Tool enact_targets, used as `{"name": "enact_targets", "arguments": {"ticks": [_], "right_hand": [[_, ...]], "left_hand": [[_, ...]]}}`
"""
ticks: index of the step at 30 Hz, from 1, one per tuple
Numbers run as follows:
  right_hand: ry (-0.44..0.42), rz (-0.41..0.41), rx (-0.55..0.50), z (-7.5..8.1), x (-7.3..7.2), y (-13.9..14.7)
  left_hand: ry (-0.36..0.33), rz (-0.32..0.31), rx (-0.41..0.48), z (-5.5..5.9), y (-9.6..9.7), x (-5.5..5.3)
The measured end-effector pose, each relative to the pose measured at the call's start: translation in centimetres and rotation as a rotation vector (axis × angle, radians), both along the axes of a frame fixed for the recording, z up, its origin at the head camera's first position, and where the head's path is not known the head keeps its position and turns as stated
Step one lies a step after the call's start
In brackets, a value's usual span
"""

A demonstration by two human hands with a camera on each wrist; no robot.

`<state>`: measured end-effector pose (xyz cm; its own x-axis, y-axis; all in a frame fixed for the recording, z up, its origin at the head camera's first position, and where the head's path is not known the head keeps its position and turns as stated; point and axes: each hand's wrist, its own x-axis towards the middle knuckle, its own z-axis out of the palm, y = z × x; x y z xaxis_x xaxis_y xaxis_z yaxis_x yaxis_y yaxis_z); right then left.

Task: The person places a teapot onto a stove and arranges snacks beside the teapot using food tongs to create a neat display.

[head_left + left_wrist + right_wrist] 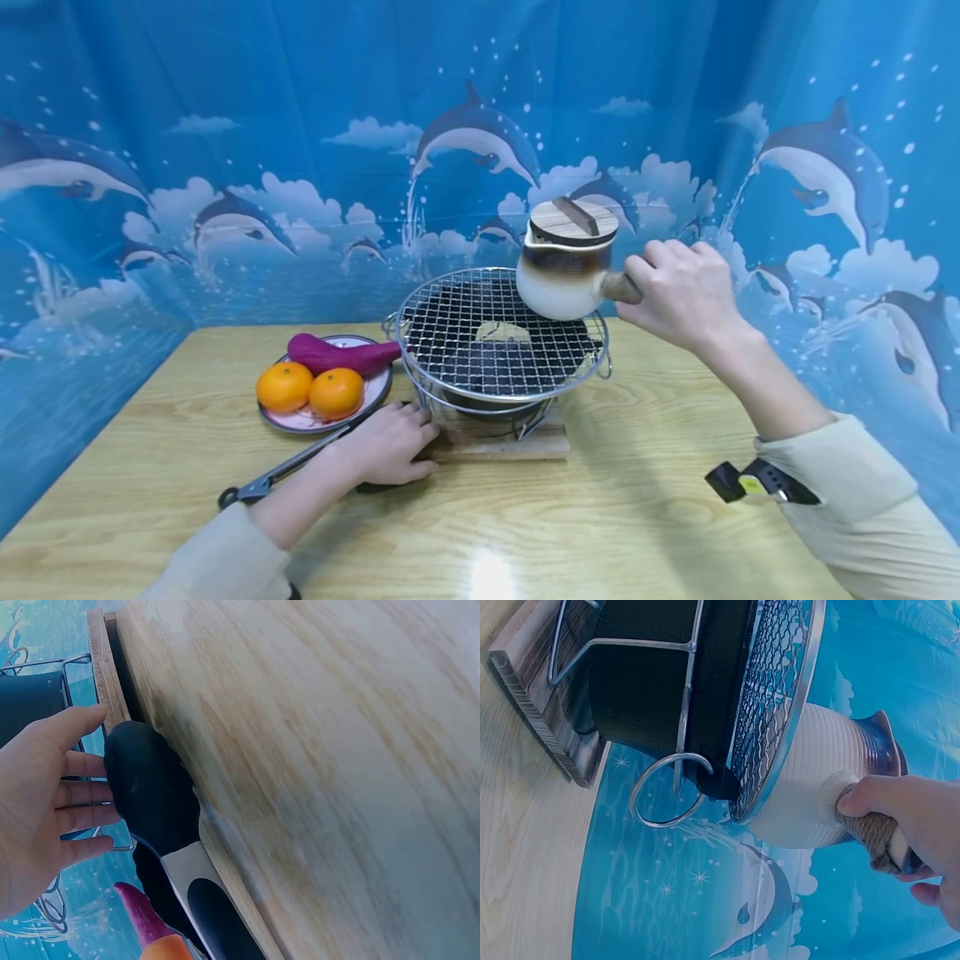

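My right hand (678,292) grips the rope-wrapped handle (871,829) of a white and brown side-handled teapot (561,287) with a wooden lid (573,218). The pot is upright over the right rear of a round wire grill rack (465,367), its base overlapping the mesh in the head view. My left hand (393,442) is low at the front left of the stove, its fingers loosely extended beside the black head of a pair of tongs (150,780). The thumb reaches the edge of the wooden board (110,675) in the left wrist view.
A dark stove body (641,682) in a wire stand sits on the board under the rack. To the left, a plate (381,387) holds a purple eggplant-shaped vegetable (337,354) and two oranges (337,393). A dolphin-print curtain (300,125) hangs behind the wooden table (615,517).
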<state>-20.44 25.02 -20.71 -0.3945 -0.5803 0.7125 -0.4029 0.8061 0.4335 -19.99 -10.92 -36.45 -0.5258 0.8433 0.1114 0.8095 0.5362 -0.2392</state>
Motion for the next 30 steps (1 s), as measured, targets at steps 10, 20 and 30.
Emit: {"name": "enact_targets", "arguments": {"ticks": [10,20,30], "right_hand": [[0.025,0.022,0.002,-0.1,-0.33,-0.33],[0.004,-0.005,0.024,-0.09,-0.19,-0.56],[-0.016,-0.019,0.004,-0.24,-0.16,-0.87]], "left_hand": [[0.012,-0.002,-0.004,-0.01,-0.06,-0.06],[-0.002,-0.002,-0.004,0.1,0.03,-0.06],[0.002,-0.008,0.002,0.04,-0.01,-0.09]]}}
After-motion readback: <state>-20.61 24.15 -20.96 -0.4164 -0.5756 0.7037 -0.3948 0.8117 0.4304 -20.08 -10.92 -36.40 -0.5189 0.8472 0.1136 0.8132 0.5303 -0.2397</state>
